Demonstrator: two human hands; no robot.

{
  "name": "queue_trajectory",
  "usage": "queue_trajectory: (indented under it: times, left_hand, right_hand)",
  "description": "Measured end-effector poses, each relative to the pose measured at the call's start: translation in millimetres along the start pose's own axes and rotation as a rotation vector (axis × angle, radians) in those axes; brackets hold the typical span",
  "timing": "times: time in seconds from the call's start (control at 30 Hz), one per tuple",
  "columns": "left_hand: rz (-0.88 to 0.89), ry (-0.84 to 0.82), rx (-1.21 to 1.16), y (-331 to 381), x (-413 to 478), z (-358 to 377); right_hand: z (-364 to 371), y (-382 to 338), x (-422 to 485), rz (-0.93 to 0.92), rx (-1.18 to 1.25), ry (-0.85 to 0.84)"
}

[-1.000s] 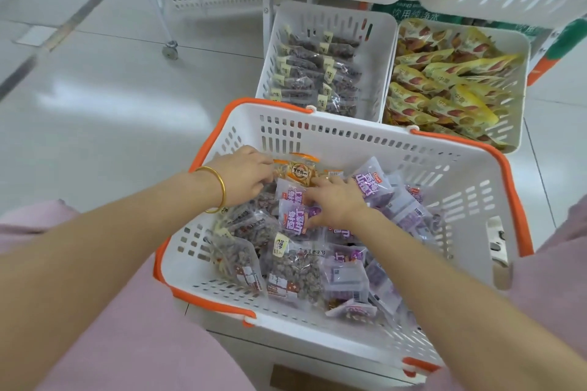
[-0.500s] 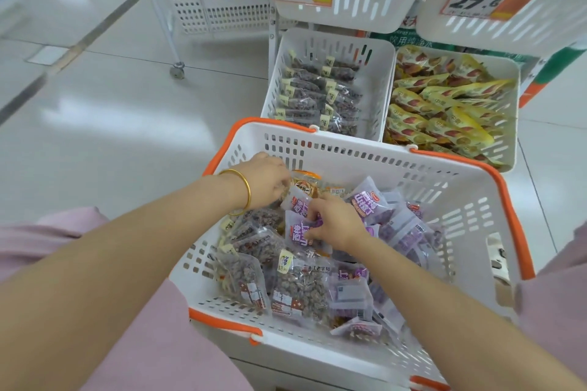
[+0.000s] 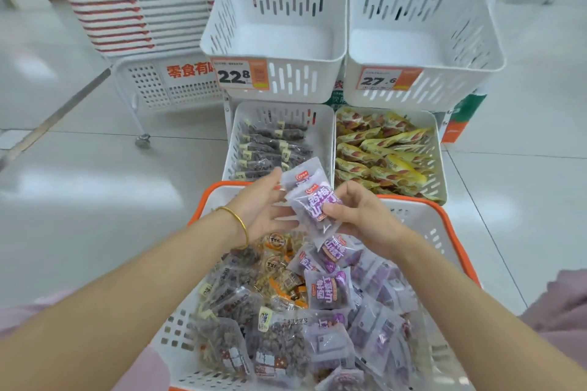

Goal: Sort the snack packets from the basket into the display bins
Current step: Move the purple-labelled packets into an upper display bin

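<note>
Big white basket (image 3: 409, 216) with the orange rim sits low in view, heaped with packets: dark ones along its left side, purple along its right. Beyond its far edge, the lower left bin (image 3: 235, 136) holds dark packets and the lower right bin (image 3: 437, 149) yellow ones. Two upper bins sit above, priced 22.8 (image 3: 295, 81) and 27.6 (image 3: 444, 87). The right hand (image 3: 362, 219) pinches two purple packets (image 3: 313, 197) over the basket's far edge. The left hand (image 3: 263, 209) is spread wide, with straight fingers against them.
</note>
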State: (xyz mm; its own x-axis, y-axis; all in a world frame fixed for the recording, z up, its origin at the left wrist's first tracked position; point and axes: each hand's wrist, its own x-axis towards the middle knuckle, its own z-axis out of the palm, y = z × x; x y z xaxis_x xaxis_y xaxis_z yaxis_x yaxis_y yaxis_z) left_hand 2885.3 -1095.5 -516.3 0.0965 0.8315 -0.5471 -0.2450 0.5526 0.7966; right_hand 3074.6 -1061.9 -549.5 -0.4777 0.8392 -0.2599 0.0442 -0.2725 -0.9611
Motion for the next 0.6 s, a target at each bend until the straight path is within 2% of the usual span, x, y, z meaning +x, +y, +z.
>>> queue_trajectory:
  times: [0.2, 0.33, 0.47, 0.6]
  left_hand:
    - [0.133, -0.057, -0.037, 28, 3, 22]
    - [0.286, -0.092, 0.098, 46, 12, 28]
    - [0.358, -0.091, 0.121, 60, 18, 37]
    - [0.421, -0.099, 0.259, 74, 29, 45]
  right_hand:
    - [-5, -47, 3, -0.046, -0.009, 0.044]
    - [-8, -74, 8, -0.117, -0.189, 0.061]
    - [-19, -91, 9, -0.109, -0.388, 0.055]
    - [-41, -116, 15, -0.192, -0.508, 0.094]
